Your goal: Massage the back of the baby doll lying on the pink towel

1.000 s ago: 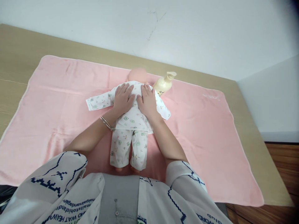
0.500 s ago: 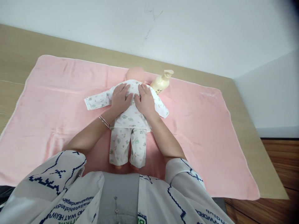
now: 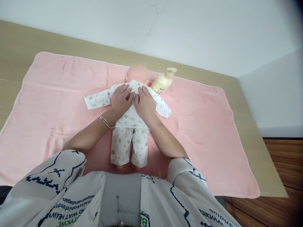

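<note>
Head view: the bald pink doll in white printed pyjamas (image 3: pixel 130 121) lies along the soft pink blanket (image 3: pixel 201 132), head at its far edge, with the left hand (image 3: pixel 121 100) and right hand (image 3: pixel 145 102) laid flat on its shirt, gripping nothing. The right hand has edged slightly inward, so contact seems to be shifting towards the shirt's middle. The glossy cream pump bottle (image 3: pixel 163 82) remains beside the head, near the pale wooden desk's (image 3: pixel 260 164) far edge.
</note>
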Demonstrator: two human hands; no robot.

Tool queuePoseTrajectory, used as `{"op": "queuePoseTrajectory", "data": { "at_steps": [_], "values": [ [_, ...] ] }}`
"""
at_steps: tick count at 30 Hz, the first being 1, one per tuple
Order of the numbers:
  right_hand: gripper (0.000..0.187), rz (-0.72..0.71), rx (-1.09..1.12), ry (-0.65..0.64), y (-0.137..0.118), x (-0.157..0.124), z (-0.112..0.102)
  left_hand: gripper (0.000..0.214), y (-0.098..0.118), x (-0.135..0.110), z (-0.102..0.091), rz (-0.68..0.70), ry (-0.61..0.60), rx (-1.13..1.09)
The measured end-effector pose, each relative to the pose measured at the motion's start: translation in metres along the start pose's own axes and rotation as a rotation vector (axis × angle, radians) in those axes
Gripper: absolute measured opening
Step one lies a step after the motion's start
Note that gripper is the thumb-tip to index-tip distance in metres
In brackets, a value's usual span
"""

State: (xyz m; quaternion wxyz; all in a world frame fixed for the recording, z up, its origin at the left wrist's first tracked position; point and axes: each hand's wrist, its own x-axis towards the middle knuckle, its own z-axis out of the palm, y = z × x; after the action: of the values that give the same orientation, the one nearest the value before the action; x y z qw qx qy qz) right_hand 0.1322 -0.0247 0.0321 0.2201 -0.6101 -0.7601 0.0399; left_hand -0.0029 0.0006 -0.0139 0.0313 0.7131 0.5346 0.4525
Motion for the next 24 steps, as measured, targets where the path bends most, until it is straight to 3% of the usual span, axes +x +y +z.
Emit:
{"op": "queuePoseTrajectory", "data": {
  "at_steps": [7, 12, 18, 21, 24],
  "values": [
    [0.057, -0.089, 0.025, -0.127, 0.027, 0.020, 0.004, 0.048, -0.006, 0.005, 0.004, -0.065, -0.120, -0.072],
    [0.056, -0.121, 0.057, -0.104, 0.040, 0.024, 0.011, 0.056, -0.013, 0.010, 0.008, -0.089, -0.176, -0.124],
    [0.053, -0.027, 0.055, -0.087, 0.023, 0.013, 0.007, 0.038, -0.011, 0.008, 0.007, -0.078, -0.180, -0.136],
    [0.049, 0.053, -0.005, -0.102, 0.010, 0.005, 0.002, 0.036, -0.009, 0.006, 0.005, -0.081, -0.177, -0.129],
    [0.046, 0.041, 0.006, -0.099, 0.007, 0.000, -0.001, 0.038, -0.009, 0.004, 0.005, -0.081, -0.165, -0.138]
  ]
}}
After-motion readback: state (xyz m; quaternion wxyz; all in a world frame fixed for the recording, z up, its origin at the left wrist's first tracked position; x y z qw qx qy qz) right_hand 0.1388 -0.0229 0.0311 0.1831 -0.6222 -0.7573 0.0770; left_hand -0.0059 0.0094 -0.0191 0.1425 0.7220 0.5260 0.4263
